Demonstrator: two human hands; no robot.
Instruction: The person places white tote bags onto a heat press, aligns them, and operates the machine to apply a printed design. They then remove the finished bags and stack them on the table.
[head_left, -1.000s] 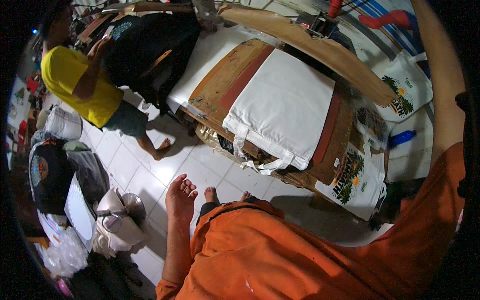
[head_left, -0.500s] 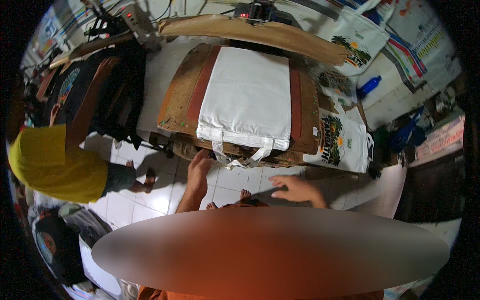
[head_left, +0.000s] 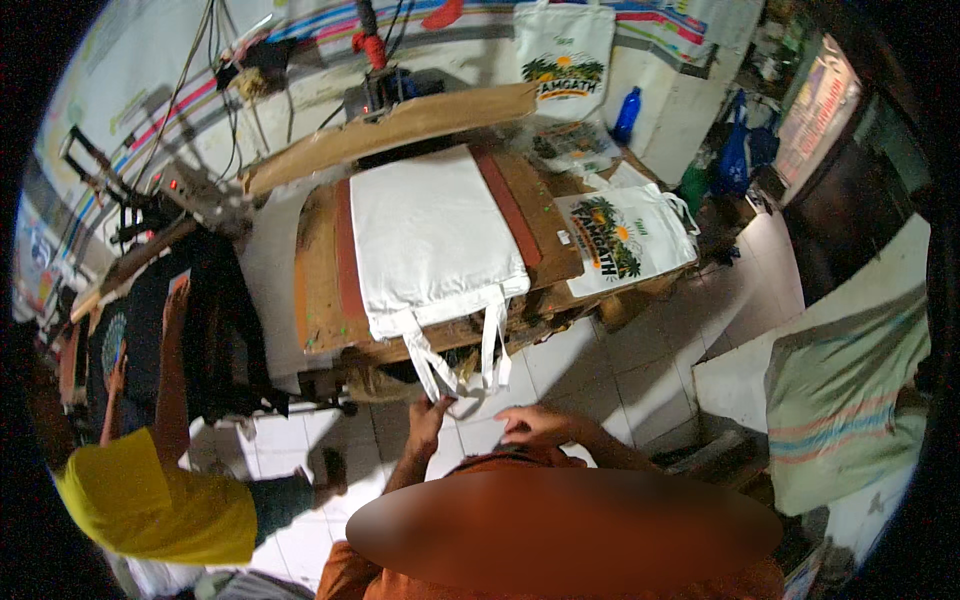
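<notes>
A plain white tote bag (head_left: 430, 225) lies on a red pad (head_left: 525, 230) atop a brown board (head_left: 315, 260), its two handles hanging over the near edge. My left hand (head_left: 427, 428) has its fingers closed on the end of the left handle (head_left: 430, 365). My right hand (head_left: 535, 425) is low beside it, below the other handle, with curled fingers; whatever it may hold is hidden. Right of the pad lies a white bag (head_left: 620, 240) printed with palms and a sun. A similar bag (head_left: 560, 60) stands upright behind, near a blue bottle (head_left: 628, 115).
A co-worker in yellow (head_left: 165, 500) bends over black fabric (head_left: 215, 320) at the left. A long paper-covered bar (head_left: 390, 125) and cabled machinery (head_left: 195, 200) are at the back. A striped sack (head_left: 830, 400) is at the right, beside a dark doorway (head_left: 840, 170).
My left hand rose from my side and now grips the handle. My right hand came in toward the bag, its spread fingers now curled. The view has turned, bringing the right side into sight.
</notes>
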